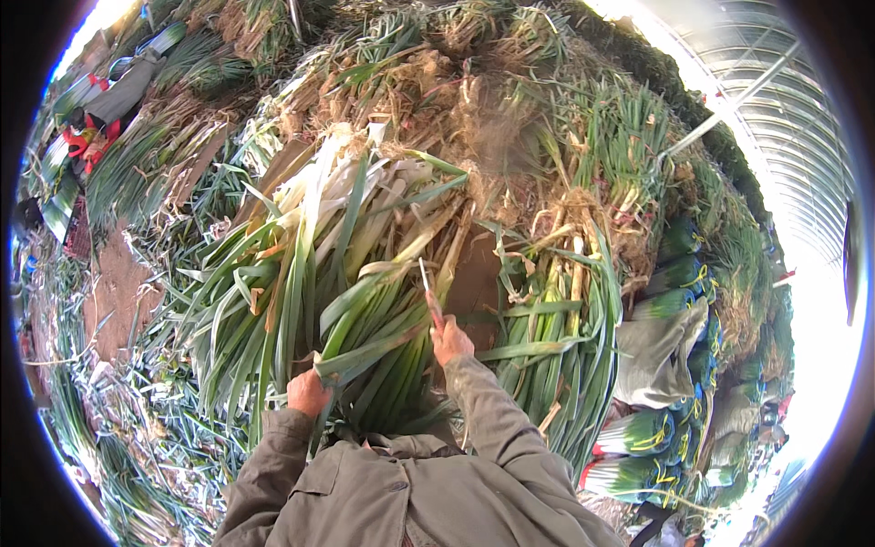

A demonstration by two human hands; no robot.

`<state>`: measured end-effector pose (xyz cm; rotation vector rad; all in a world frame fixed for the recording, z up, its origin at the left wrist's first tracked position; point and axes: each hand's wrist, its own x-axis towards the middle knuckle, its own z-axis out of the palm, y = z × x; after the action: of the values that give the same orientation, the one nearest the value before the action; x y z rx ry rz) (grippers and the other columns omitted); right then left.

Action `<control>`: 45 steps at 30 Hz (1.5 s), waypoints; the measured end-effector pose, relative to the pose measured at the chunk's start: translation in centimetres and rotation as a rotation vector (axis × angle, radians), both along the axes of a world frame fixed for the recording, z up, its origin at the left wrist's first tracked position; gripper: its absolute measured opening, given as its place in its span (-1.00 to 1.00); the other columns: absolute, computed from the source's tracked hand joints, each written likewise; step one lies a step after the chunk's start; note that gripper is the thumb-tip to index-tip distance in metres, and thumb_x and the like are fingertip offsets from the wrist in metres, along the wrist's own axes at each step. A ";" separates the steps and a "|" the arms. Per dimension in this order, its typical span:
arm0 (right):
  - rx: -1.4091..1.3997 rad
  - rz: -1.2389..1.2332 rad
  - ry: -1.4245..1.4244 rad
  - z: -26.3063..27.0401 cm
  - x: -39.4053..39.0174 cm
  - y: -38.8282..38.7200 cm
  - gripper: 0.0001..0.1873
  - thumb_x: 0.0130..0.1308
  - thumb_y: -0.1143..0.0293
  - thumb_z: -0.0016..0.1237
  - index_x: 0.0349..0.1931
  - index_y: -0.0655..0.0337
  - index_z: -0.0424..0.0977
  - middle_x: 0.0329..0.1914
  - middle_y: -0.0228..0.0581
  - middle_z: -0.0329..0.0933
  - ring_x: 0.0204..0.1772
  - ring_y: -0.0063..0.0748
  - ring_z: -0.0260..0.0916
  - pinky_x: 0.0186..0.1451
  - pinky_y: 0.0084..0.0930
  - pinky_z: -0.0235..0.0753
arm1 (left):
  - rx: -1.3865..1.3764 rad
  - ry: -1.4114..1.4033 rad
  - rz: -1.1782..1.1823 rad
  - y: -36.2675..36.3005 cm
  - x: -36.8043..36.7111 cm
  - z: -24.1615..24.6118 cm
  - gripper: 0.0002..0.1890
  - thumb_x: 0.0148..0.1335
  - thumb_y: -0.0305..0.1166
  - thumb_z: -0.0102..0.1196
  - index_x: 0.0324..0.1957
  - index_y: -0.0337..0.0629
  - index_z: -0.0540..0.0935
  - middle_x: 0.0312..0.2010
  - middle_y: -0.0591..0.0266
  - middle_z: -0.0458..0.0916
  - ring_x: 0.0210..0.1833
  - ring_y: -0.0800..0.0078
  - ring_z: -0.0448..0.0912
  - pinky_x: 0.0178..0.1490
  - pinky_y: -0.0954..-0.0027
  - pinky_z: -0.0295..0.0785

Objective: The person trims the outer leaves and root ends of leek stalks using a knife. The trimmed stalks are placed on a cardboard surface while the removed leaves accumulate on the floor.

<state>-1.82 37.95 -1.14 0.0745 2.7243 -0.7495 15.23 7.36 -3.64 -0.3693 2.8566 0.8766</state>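
My left hand (309, 394) is closed around the long leaf ends of some large green onions (372, 359), at the lower left of the heap before me. A knife with a reddish handle (435, 309) is in my right hand (451, 340); its narrow blade points away from me, over the onion stalks. Left of the knife lies a loose pile of onions (301, 239), white stems and roots facing away and green leaves towards me. To the right rests another bundle of onions (547, 335), with leaves wrapped across it.
Root-on onion bunches (608, 137) are heaped beyond and to the right. Tied bundles (636, 434) with yellow bands are stacked at right, beside a grey-green cloth (660, 359). Cut leaves (164, 437) litter the ground at left. Another person (92, 140) is at the far left.
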 end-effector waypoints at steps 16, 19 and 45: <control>-0.094 0.072 -0.130 -2.6 -10.9 4.4 -0.62 0.37 0.06 -0.05 0.00 0.11 0.29 -0.22 0.16 0.59 -0.14 0.26 0.54 -0.11 0.06 0.47 | -0.135 -0.225 0.041 -0.6 -4.7 10.0 -0.41 -0.19 -0.29 0.42 -0.01 -0.15 0.56 -0.17 0.06 0.61 -0.06 0.05 0.57 0.03 0.10 0.44; -0.134 0.058 -0.163 -2.3 -8.0 4.8 -0.60 0.37 0.09 -0.02 0.05 0.11 0.28 -0.23 0.19 0.59 -0.10 0.28 0.54 -0.07 0.05 0.48 | -0.143 0.096 0.178 0.6 -8.0 12.2 -0.58 -0.05 -0.47 0.31 -0.06 -0.19 0.58 -0.28 0.14 0.60 -0.11 0.10 0.55 0.04 0.14 0.42; -0.149 0.257 -0.149 0.7 4.1 1.9 -0.69 0.38 0.10 -0.05 -0.02 0.06 0.32 -0.14 0.04 0.58 -0.08 0.17 0.54 -0.08 0.02 0.48 | -0.202 -0.144 0.024 7.3 -22.8 -2.2 -0.35 -0.14 -0.26 0.38 0.04 -0.22 0.43 -0.02 -0.07 0.53 0.11 -0.06 0.52 0.08 -0.03 0.44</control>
<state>2.23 39.90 -0.43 -0.2392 2.4663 -0.8311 -7.53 14.65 -5.80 -0.4696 2.8180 0.5408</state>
